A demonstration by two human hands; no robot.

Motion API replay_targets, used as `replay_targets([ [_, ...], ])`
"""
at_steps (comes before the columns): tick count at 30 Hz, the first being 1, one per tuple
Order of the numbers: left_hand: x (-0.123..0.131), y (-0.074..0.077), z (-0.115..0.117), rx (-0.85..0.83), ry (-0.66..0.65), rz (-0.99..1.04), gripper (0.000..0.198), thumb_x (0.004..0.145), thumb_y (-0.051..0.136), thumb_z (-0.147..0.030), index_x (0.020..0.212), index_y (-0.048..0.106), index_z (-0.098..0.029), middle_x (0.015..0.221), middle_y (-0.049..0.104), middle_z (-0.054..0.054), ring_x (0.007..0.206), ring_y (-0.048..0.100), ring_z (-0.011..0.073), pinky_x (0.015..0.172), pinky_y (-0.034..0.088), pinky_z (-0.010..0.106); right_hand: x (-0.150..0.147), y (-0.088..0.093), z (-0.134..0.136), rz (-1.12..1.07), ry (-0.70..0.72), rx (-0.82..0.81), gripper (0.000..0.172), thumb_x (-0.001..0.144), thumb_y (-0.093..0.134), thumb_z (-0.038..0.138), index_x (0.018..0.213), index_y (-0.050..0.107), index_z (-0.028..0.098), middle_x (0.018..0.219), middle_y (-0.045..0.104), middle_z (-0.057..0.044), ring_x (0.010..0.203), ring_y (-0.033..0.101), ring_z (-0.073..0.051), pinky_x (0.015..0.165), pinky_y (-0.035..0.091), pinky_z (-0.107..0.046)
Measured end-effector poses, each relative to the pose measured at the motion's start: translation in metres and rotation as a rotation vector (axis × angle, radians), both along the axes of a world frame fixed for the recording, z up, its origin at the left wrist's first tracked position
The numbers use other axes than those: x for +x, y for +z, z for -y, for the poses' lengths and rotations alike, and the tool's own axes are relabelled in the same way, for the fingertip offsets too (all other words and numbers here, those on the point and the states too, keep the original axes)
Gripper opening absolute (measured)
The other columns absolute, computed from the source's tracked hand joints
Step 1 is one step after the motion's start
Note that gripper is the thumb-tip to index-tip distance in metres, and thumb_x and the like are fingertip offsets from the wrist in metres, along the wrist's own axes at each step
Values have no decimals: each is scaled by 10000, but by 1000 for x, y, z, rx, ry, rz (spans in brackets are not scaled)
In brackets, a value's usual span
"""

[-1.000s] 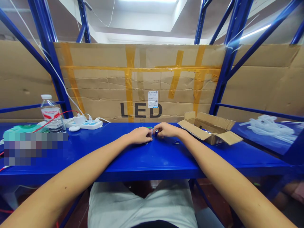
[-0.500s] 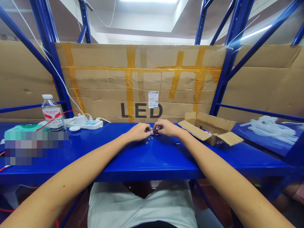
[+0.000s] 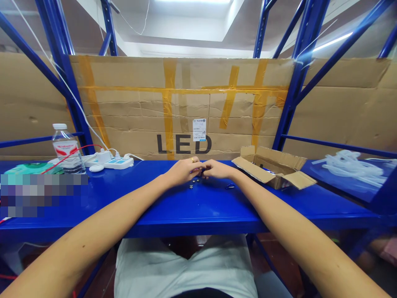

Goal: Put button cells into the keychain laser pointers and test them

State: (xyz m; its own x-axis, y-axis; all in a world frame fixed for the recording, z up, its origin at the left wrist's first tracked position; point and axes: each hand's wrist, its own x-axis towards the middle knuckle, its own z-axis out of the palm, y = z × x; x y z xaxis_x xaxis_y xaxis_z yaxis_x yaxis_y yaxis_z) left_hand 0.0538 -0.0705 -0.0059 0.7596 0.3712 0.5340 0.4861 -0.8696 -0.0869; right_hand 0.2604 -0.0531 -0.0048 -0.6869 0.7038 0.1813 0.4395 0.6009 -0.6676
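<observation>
Over the middle of the blue table point(image 3: 192, 211), my left hand point(image 3: 183, 171) and my right hand point(image 3: 216, 169) meet at the fingertips. The left fingers are bent, with a ring on one of them, and reach over small shiny pieces that they mostly cover. Curled in toward the same spot, the right fingers close on something too small to make out. Just below the left fingers lie several tiny metal pieces point(image 3: 191, 186). A small dark blue, shiny-edged piece point(image 3: 230, 186) rests apart from both hands, under the right wrist.
An open cardboard box point(image 3: 263, 176) stands to the right, with clear plastic tubing point(image 3: 353, 167) beyond it. At left are a water bottle point(image 3: 66, 151), a white power strip point(image 3: 119, 162) and a green packet point(image 3: 32, 168). A large cardboard panel point(image 3: 139, 107) closes off the back.
My left hand has turned and moved right over the small pieces, hiding most of them. My right fingers have lowered and now touch or nearly touch the left ones.
</observation>
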Motion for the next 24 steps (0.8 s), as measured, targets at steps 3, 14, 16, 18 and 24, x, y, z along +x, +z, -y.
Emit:
replay_targets([
  [3, 1, 1, 2, 26, 5, -17, 275, 954, 459, -226, 1151, 651, -237, 986, 610, 57, 838, 597, 159, 784, 444, 273, 0, -1, -1, 29, -4, 8, 188, 664, 481, 115, 786, 619, 151, 705, 622, -4, 652, 581, -139, 641, 475, -254],
  [14, 2, 1, -1, 18, -66, 149, 153, 900, 503, -160, 1027, 587, -176, 974, 570, 66, 894, 570, 173, 819, 478, 311, 2, -2, 0, 68, -9, 157, 190, 707, 492, 118, 842, 621, 155, 797, 631, -10, 730, 541, -142, 696, 412, -246],
  [16, 3, 2, -1, 25, -133, 214, 202, 860, 499, -93, 1042, 537, -173, 1035, 545, 80, 918, 560, 169, 833, 490, 316, 3, -1, 0, 95, -40, 174, 160, 712, 497, 125, 811, 619, 159, 790, 630, -8, 737, 542, -146, 698, 405, -246],
  [18, 5, 3, 0, 14, -204, 226, 256, 832, 481, -45, 1053, 497, -173, 1063, 528, 89, 928, 557, 164, 837, 501, 314, 3, -1, 0, 117, -55, 191, 160, 712, 496, 121, 807, 620, 158, 769, 620, -2, 719, 530, -143, 681, 391, -244],
  [24, 10, -1, 6, 66, -266, 190, 282, 853, 453, -35, 1094, 471, -180, 1152, 509, 130, 1122, 523, 209, 976, 476, 392, 2, 0, 1, 127, -98, 247, 153, 722, 509, 120, 807, 634, 138, 732, 607, -5, 669, 497, -134, 658, 373, -251],
])
